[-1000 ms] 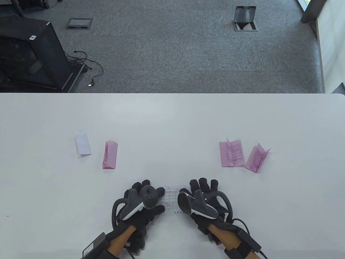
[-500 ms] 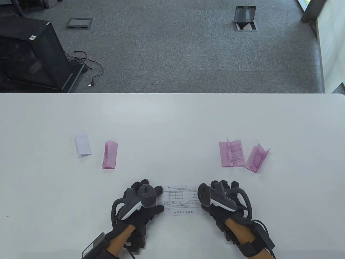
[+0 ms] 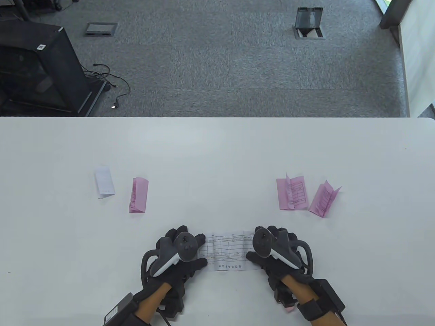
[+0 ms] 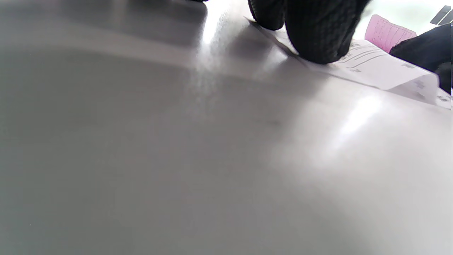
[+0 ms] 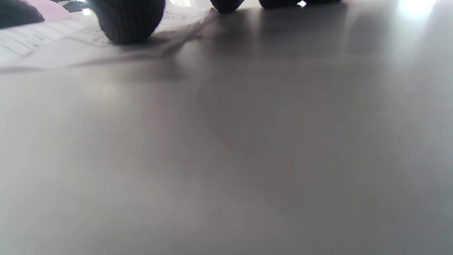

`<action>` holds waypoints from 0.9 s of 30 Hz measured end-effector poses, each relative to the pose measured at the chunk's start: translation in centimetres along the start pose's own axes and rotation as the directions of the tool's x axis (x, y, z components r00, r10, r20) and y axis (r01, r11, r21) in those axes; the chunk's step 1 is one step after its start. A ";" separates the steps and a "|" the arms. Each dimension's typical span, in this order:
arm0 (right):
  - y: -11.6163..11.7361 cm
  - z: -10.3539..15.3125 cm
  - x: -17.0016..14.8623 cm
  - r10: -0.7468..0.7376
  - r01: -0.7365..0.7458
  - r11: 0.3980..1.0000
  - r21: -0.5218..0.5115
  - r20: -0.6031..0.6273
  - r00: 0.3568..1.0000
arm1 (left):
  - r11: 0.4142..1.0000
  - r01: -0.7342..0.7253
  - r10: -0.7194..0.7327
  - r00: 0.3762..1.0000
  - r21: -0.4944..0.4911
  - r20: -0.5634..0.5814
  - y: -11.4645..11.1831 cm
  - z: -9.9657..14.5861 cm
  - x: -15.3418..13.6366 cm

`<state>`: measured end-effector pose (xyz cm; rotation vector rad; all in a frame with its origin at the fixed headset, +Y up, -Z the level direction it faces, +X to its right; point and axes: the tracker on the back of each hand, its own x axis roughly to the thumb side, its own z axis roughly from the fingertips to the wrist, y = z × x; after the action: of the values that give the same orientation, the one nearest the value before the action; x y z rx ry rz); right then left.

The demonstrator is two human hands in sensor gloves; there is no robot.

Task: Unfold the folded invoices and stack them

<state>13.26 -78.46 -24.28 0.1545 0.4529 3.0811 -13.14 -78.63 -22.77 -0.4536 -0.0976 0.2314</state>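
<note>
A white invoice (image 3: 227,251), printed with a table of lines, is seen opened out flat on the white table (image 3: 217,152) at about 6 o'clock in the table view, near the table's near edge. Its left end is pressed down by the left hand (image 3: 180,253), whose fingers (image 4: 313,33) are laid on the paper's edge in the left wrist view; its right end is pressed down by the right hand (image 3: 277,251), one fingertip (image 5: 127,19) of which is planted on the sheet in the right wrist view, where the paper is seen slightly rippled beside it. Both hands are held palm down with fingers extended onto the sheet, and nothing is pinched or lifted. The right part of the sheet is seen raised slightly off the surface in the left wrist view. At about 9 o'clock from the hands, well apart, a folded white slip (image 3: 104,182) lies just beside a folded pink invoice (image 3: 138,195). At about 2 o'clock, a partly opened pink invoice (image 3: 292,193) lies just beside another pink folded invoice (image 3: 324,198), which is tilted. Beyond the table's far edge, grey carpet (image 3: 217,61) is seen, with a black cabinet (image 3: 37,64) at 10 o'clock.
</note>
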 end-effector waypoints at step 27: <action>-1.4 0.2 -1.5 -0.571 0.568 0.818 -0.090 -0.010 0.821 | 0.999 -0.035 0.035 0.999 -0.002 0.009 0.0 -0.1 -0.1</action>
<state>14.82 -77.14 -24.60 -0.0390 0.2976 2.5018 -13.22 -78.65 -22.87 -0.4564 -0.0991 0.2679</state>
